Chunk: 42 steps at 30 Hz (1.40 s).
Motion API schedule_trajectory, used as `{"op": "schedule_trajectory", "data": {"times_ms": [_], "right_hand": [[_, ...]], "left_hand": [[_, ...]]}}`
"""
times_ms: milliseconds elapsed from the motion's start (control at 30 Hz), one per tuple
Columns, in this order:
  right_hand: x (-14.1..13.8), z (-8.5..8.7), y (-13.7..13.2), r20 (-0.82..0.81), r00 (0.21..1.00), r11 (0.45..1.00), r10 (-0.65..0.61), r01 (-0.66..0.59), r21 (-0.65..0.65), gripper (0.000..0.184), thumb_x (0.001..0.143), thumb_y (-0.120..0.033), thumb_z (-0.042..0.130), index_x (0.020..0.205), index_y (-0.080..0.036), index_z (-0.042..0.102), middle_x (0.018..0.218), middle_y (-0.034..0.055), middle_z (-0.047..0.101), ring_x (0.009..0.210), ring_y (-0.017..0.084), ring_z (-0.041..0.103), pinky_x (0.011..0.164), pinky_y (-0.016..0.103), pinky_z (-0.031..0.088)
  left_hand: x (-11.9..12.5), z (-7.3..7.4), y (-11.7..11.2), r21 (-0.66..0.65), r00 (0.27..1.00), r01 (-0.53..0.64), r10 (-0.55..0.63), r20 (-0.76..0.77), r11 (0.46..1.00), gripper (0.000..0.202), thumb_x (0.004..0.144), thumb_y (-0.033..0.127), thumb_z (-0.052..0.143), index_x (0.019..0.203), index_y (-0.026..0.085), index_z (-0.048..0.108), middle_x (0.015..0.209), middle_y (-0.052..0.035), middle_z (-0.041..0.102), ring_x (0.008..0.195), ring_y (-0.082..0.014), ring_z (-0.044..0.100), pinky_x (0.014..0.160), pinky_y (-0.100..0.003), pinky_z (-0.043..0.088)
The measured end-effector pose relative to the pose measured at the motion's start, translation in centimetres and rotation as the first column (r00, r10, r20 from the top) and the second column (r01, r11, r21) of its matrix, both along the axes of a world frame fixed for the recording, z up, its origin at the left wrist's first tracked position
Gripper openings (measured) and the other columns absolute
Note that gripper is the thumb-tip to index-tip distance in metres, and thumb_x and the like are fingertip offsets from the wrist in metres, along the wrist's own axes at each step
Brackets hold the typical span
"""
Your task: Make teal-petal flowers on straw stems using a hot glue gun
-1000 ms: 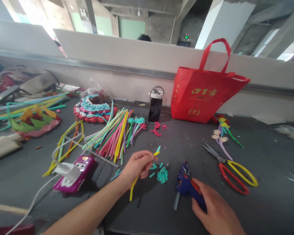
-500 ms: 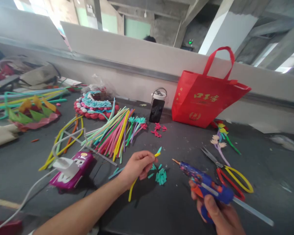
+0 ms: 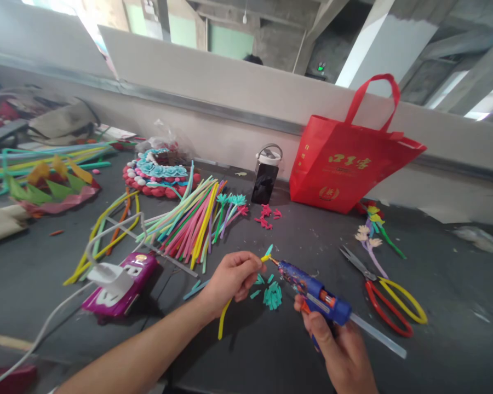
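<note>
Got my left hand (image 3: 235,276) pinching a yellow stem (image 3: 223,320), right hand (image 3: 340,347) wrapped round the glue gun (image 3: 308,289), nozzle (image 3: 275,262) at the stem's tip.

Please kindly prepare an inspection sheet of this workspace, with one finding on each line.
Surface: dark table, small scraps scattered.
Job's things: yellow strip, teal piece at its upper end; blue glue gun, nozzle at that end, contact unclear; teal pile nearby.
Left hand: pinches the yellow strip.
Right hand: grips the glue gun.
Clutter: bundle of colored strips; pink pieces; scissors lying right of the glue gun.
Cables: white cable by purple power strip.
Cord on glue gun: nothing seen.
Surroundings: bottle and red bag before pale partition.
</note>
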State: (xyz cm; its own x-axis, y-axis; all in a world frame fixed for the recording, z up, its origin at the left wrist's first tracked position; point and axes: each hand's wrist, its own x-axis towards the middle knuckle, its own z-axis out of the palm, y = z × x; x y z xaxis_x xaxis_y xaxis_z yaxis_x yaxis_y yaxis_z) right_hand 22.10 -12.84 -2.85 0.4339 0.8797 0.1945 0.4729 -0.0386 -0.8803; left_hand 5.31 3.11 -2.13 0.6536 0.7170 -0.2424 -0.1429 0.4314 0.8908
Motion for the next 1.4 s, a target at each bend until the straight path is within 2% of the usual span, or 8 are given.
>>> {"op": "schedule_trajectory", "data": {"times_ms": [100,333,467,633,767,933,1067,1400], "right_hand": [[-0.1,0.0,0.2,0.041,0.999,1.0,-0.025,0.025,0.011,0.039,0.087,-0.056,0.058,0.099,-0.023,0.076,0.092,0.0077,0.077,0.078,0.024,0.072,0.063,0.028,0.06],[0.6,-0.8,0.2,0.156,0.986,0.998,0.054,-0.058,0.018,0.038,0.091,-0.05,0.055,0.105,-0.02,0.074,0.098,0.0099,0.077,0.092,0.026,0.073,0.082,0.032,0.06],[0.8,-1.2,0.2,0.208,0.977,0.999,0.046,-0.051,0.018,0.035,0.093,-0.048,0.054,0.108,-0.022,0.072,0.1,0.0082,0.077,0.092,0.024,0.073,0.081,0.03,0.06],[1.0,-1.2,0.2,0.236,0.972,0.999,0.006,-0.015,0.036,0.035,0.092,-0.049,0.055,0.101,-0.022,0.074,0.094,0.0077,0.078,0.086,0.024,0.074,0.076,0.029,0.061],[0.7,-1.0,0.2,0.223,0.975,0.999,-0.006,-0.002,0.037,0.037,0.09,-0.052,0.056,0.099,-0.022,0.075,0.092,0.0076,0.078,0.084,0.024,0.074,0.075,0.029,0.06],[0.0,-0.6,0.4,0.173,0.98,0.995,-0.094,0.089,0.039,0.044,0.089,-0.058,0.053,0.097,-0.021,0.075,0.089,0.0081,0.077,0.081,0.024,0.073,0.078,0.032,0.059],[0.2,-0.5,0.4,0.186,0.982,0.998,-0.045,0.038,0.04,0.041,0.088,-0.057,0.056,0.095,-0.021,0.075,0.087,0.0079,0.077,0.079,0.024,0.073,0.074,0.031,0.06],[0.5,-1.2,0.1,0.238,0.971,0.999,-0.02,0.012,0.038,0.038,0.09,-0.053,0.056,0.098,-0.021,0.075,0.093,0.0076,0.078,0.086,0.025,0.074,0.074,0.03,0.06]], "left_hand": [[0.0,0.0,0.0,0.005,1.0,0.004,-0.004,-0.003,1.0,0.019,0.082,0.033,0.06,0.077,0.015,0.063,0.043,0.0088,0.041,0.027,-0.0022,0.027,0.028,-0.015,0.02],[0.1,0.1,-0.1,0.023,1.0,0.004,-0.004,-0.009,1.0,0.019,0.082,0.033,0.06,0.077,0.015,0.063,0.042,0.009,0.041,0.027,-0.0023,0.027,0.028,-0.015,0.021],[0.0,0.1,-0.1,0.029,1.0,0.008,-0.008,-0.011,1.0,0.02,0.081,0.034,0.06,0.077,0.015,0.063,0.042,0.0094,0.04,0.027,-0.0021,0.026,0.028,-0.014,0.021],[0.0,0.1,0.0,0.023,1.0,0.002,-0.002,-0.016,1.0,0.019,0.082,0.034,0.06,0.077,0.015,0.063,0.042,0.0093,0.04,0.027,-0.0019,0.026,0.028,-0.014,0.02],[0.0,0.2,-0.1,0.02,1.0,0.011,-0.01,-0.029,1.0,0.021,0.082,0.035,0.061,0.077,0.015,0.063,0.043,0.009,0.041,0.027,-0.0019,0.027,0.028,-0.014,0.02],[0.0,0.4,-0.1,0.014,1.0,0.003,-0.003,-0.03,1.0,0.02,0.081,0.034,0.061,0.076,0.015,0.063,0.042,0.0093,0.04,0.028,-0.0017,0.026,0.028,-0.014,0.019],[0.1,0.5,-0.1,0.011,1.0,0.001,-0.001,-0.027,1.0,0.02,0.08,0.035,0.062,0.076,0.015,0.062,0.042,0.0095,0.04,0.027,-0.0018,0.026,0.028,-0.014,0.019],[0.0,0.0,0.0,0.02,1.0,0.013,-0.013,-0.021,1.0,0.02,0.082,0.034,0.061,0.077,0.015,0.063,0.043,0.0093,0.041,0.028,-0.0019,0.027,0.028,-0.014,0.02]]}}
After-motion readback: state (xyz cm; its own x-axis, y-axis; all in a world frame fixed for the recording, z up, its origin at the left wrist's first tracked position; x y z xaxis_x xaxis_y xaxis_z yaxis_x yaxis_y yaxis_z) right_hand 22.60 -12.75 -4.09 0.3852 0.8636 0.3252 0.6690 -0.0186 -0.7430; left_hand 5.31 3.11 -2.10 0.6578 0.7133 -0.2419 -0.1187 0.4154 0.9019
